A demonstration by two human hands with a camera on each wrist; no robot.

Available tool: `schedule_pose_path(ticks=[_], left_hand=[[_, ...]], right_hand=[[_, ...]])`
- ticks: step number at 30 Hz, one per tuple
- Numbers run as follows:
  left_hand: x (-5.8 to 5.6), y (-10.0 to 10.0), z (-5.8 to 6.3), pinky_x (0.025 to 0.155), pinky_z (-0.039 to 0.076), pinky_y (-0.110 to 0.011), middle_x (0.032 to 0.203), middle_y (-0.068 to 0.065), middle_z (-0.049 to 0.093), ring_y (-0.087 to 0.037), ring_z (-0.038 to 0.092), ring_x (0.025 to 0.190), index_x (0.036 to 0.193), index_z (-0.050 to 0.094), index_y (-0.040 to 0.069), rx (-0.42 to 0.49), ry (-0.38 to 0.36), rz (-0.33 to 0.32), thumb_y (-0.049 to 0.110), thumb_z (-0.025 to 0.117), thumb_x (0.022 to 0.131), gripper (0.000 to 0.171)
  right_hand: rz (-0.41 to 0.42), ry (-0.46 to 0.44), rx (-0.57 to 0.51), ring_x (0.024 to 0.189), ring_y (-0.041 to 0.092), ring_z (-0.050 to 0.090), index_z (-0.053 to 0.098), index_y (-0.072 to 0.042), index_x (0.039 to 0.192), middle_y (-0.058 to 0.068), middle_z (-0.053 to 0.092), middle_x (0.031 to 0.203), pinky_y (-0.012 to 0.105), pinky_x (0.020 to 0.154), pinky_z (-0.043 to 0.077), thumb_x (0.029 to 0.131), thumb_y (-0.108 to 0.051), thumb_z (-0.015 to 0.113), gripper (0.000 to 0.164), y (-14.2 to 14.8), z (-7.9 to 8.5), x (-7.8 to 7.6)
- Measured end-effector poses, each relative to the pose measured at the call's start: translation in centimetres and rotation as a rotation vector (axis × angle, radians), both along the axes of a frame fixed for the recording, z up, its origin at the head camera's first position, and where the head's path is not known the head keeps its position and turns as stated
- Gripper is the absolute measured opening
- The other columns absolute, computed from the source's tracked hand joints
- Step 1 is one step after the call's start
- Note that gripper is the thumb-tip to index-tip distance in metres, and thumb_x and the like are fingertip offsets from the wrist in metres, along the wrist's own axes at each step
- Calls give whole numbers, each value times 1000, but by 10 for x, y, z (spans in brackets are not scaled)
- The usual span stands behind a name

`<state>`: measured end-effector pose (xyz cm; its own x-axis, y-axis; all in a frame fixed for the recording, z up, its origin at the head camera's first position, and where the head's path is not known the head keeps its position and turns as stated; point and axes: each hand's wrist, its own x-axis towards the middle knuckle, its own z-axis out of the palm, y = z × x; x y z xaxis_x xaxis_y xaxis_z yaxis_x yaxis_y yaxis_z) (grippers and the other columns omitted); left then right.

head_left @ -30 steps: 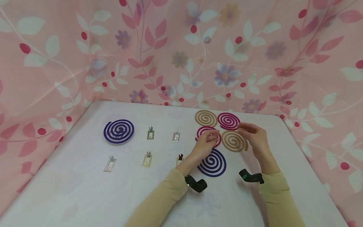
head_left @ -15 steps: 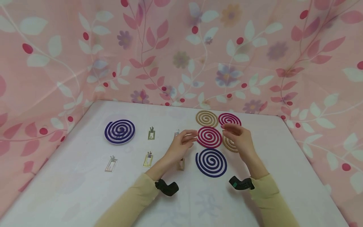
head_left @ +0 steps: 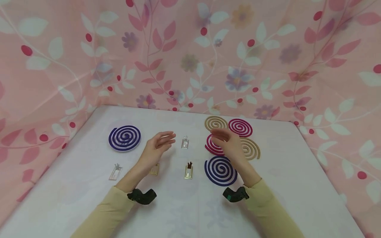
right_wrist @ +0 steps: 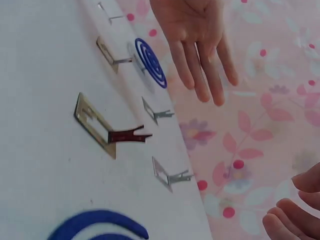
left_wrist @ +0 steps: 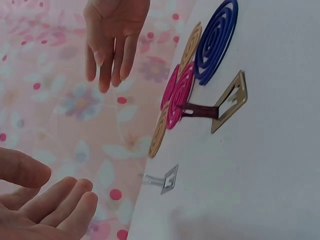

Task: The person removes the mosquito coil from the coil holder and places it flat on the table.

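My left hand (head_left: 157, 148) hovers above the left-middle of the table, fingers loosely bent and holding nothing. Beneath it, a gold metal mosquito coil stand (head_left: 154, 170) is partly covered; a greenish stand (right_wrist: 156, 111) behind it shows in the right wrist view. My right hand (head_left: 230, 145), also holding nothing, hangs over a magenta mosquito coil (head_left: 210, 148) and hides part of it. Between the hands lie a silver stand (head_left: 185, 143) and a gold stand with a dark red upright prong (head_left: 189, 172). A dark blue coil (head_left: 221, 170) lies just in front of the right hand.
Tan coils (head_left: 215, 123) and another magenta coil (head_left: 240, 127) lie at the back right. At the back left, a blue coil (head_left: 124, 137) sits with a pale rim below it. Another silver stand (head_left: 115, 173) lies left. Floral cloth (head_left: 190, 62) hangs behind the white table.
Both hands have swept left, the left one from over the front magenta coil to over the stands, the right one from the front tan coil to over the magenta coil. Coils and stands stay put.
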<state>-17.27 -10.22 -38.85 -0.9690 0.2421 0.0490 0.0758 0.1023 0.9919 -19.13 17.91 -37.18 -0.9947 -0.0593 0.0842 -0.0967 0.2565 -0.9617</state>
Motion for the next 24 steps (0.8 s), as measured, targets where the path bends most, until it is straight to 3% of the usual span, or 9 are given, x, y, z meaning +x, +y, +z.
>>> schedule_pose_path(ticks=[5,9,14,18,21,24], left_hand=[[-7,-24,3,101,48,-18,146,-19,53,-32,53,134,144,46,2,-2,10,48,0,51,102,43],[-11,-45,12,100,46,-13,147,-19,52,-31,52,134,145,44,0,-34,22,91,2,51,102,43],[-14,-78,23,99,46,-11,149,-15,51,-16,56,131,146,44,5,-54,50,135,13,53,104,44],[-17,-104,26,93,49,-10,136,1,63,-2,61,120,141,51,9,15,80,151,15,59,101,42],[-19,-121,26,91,50,-10,123,13,68,1,63,115,137,55,11,71,88,157,13,62,99,38],[-20,-136,24,90,48,-9,119,17,69,2,63,114,135,57,13,88,89,169,12,63,98,37]], right_hand=[[41,36,-37,118,29,65,65,-3,127,17,67,127,18,88,55,91,-3,69,36,-31,6,-4],[67,44,-85,117,28,65,65,-3,126,19,65,129,28,94,56,90,-1,69,37,-56,8,-7],[88,26,-112,116,27,65,65,-5,127,14,65,128,37,97,56,91,-2,69,37,-82,9,-9],[106,18,-126,116,28,65,63,-5,129,12,65,128,36,96,56,91,-4,69,39,-102,10,-11],[120,22,-130,116,27,65,63,-5,130,11,65,129,35,95,57,91,-4,70,40,-115,11,-12],[129,19,-142,116,25,65,64,-7,130,11,65,129,35,95,57,91,-3,70,39,-128,12,-13]])
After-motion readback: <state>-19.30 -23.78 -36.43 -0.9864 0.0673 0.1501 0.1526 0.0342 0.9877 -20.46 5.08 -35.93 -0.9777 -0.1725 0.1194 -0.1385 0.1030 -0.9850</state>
